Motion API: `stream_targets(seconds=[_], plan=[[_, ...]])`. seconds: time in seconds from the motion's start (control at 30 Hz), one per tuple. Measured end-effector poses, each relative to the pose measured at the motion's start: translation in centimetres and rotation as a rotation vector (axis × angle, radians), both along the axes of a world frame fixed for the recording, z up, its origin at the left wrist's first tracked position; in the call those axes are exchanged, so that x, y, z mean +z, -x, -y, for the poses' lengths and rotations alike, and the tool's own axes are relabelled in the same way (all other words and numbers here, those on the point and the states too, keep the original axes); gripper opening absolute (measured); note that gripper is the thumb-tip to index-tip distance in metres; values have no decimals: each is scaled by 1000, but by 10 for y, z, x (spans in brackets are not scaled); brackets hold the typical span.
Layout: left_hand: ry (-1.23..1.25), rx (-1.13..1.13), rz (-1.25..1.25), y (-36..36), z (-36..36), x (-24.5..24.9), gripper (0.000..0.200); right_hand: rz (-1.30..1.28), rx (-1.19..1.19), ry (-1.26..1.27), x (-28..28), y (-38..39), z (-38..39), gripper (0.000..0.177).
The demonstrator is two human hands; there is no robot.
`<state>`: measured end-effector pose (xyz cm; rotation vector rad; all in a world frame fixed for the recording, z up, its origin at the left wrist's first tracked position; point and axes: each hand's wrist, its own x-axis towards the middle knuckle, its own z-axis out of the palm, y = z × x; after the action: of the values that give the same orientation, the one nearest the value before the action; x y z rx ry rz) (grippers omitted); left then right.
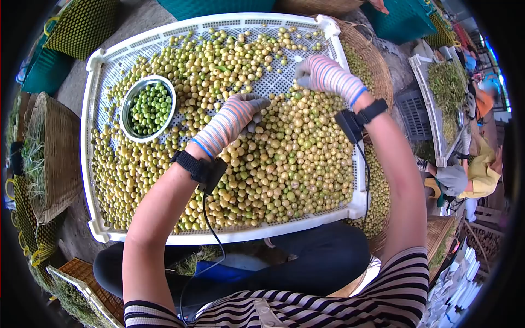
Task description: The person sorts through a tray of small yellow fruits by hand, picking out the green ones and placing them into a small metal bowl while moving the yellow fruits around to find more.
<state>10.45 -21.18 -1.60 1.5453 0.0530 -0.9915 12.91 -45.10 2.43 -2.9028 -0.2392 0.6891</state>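
A white plastic mesh tray (86, 164) holds a thick layer of small round yellow-green fruits (284, 175). My left hand (231, 121), in a striped glove with grey fingertips, is low over the middle of the fruits. Its fingers are curled inward, and anything between them is hidden. My right hand (329, 78), gloved alike, is at the tray's upper right, beside a thinly covered patch of mesh. Those fingers bend down and close together; their contents do not show. A round metal bowl (124, 124) of greener fruits (150, 106) stands among the others at the left.
Under the tray's right side is a wide woven basket (377, 63) with more fruits. A tall wicker basket (63, 158) stands at the left. A dark plastic crate (414, 115) and another tray (424, 82) with greenery lie to the right. Cables hang from both wrist devices.
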Motion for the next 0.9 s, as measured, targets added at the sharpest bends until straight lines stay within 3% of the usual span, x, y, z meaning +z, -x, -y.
stream_targets(seconds=[0.13, 0.17, 0.23, 0.27, 0.37, 0.43, 0.6, 0.7, 0.83, 0.87, 0.9], plan=[[-81, -12, 29, 5, 6, 6, 25, -40, 66, 319, -4, 24, -26, 24], [-80, -9, 33, 7, 6, 6, 25, -36, 68, 320, -13, 20, -18, 24], [68, 32, -28, 10, 3, 4, 24, -58, 63, -64, -18, 13, -5, 25], [82, 37, -60, 10, 3, 4, 25, -205, -46, -108, -14, 11, -3, 29], [145, 71, -117, 11, 2, -2, 19, -13, -11, 41, -5, 22, -15, 29], [155, 69, -108, 15, 2, -5, 19, 54, 200, 110, -13, 29, -26, 29], [125, 94, -125, 17, -6, -8, 20, 146, 280, 224, -12, 42, -40, 31], [150, 66, -92, 16, -11, -11, 22, 106, 280, 157, -11, 46, -46, 33], [139, 91, -113, 21, -11, -8, 22, -45, 223, 251, -16, 32, -46, 30], [154, 92, -126, 23, -12, -5, 23, 42, 138, 94, -12, 36, -45, 28], [176, 131, -165, 26, -12, -3, 24, 48, 147, 91, -13, 36, -42, 28]])
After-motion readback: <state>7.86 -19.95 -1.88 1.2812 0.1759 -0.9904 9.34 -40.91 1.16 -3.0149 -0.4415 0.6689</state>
